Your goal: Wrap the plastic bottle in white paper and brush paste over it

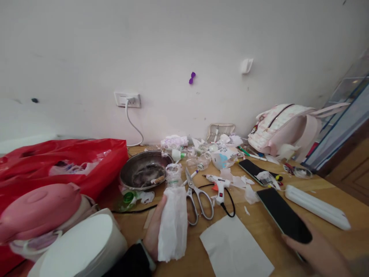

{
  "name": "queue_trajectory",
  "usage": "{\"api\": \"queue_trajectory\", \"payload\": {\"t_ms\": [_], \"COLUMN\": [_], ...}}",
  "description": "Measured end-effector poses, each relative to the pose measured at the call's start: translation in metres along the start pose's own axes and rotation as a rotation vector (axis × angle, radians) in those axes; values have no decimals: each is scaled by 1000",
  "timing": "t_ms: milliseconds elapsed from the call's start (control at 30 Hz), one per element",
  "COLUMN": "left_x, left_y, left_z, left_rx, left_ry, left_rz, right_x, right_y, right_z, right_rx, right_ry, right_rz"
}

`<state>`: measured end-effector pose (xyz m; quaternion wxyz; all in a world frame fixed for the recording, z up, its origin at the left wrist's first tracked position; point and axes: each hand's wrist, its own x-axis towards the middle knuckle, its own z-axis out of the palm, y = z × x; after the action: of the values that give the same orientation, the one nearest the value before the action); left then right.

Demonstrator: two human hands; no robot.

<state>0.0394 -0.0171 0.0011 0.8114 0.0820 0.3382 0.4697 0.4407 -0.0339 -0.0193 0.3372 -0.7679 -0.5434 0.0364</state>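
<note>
My left hand (155,231) is wrapped around a plastic bottle (172,227), which is covered in white tissue paper with its clear end pointing up and away. Most of those fingers are hidden behind the bottle. At the lower right, my right hand (318,246) grips the near end of a smartphone (282,213) with a dark screen. Grey-handled scissors (198,196) lie just right of the bottle. Beside them is a white hot glue gun (220,187) with a black cable. A sheet of white paper (236,248) lies flat between my hands.
A metal bowl (145,169) stands behind the bottle. Red plastic bag (95,154), pink container (43,209) and white container (83,246) crowd the left. A second phone (250,171), white elongated device (317,207) and backpack (284,127) are at right. Scraps and clear plastic pieces litter the back.
</note>
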Motion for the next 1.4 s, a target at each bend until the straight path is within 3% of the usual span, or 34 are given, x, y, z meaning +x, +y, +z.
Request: {"api": "queue_trajectory", "payload": {"t_ms": [100, 267, 433, 700, 867, 1067, 1200, 1333, 1400], "left_x": [-2, -5, -5, -7, -6, -4, -3, -6, -7], "left_y": [0, 1, 2, 2, 1, 1, 1, 1, 2], "left_z": [1, 4, 6, 7, 5, 3, 2, 5, 6], "left_rx": [10, 32, 59, 29, 8, 12, 42, 43, 48], "left_ry": [-27, -40, 26, 39, 3, -9, -1, 29, 42], "left_rz": [7, 2, 13, 10, 0, 9, 10, 22, 18], "right_x": [-31, -45, -51, -38, -34, -33, -39, -39, -36], "right_y": [3, -17, -44, -50, -44, -27, -2, 20, 24], "right_z": [15, 25, 31, 34, 38, 26, 12, 18, 25], "right_rx": [-35, -226, -496, -411, -371, -107, 85, 98, 64], "right_ry": [-126, -268, -194, -211, -194, -95, 5, -117, -110], "right_rz": [123, 147, 79, 139, 80, 76, -131, -307, -338]}}
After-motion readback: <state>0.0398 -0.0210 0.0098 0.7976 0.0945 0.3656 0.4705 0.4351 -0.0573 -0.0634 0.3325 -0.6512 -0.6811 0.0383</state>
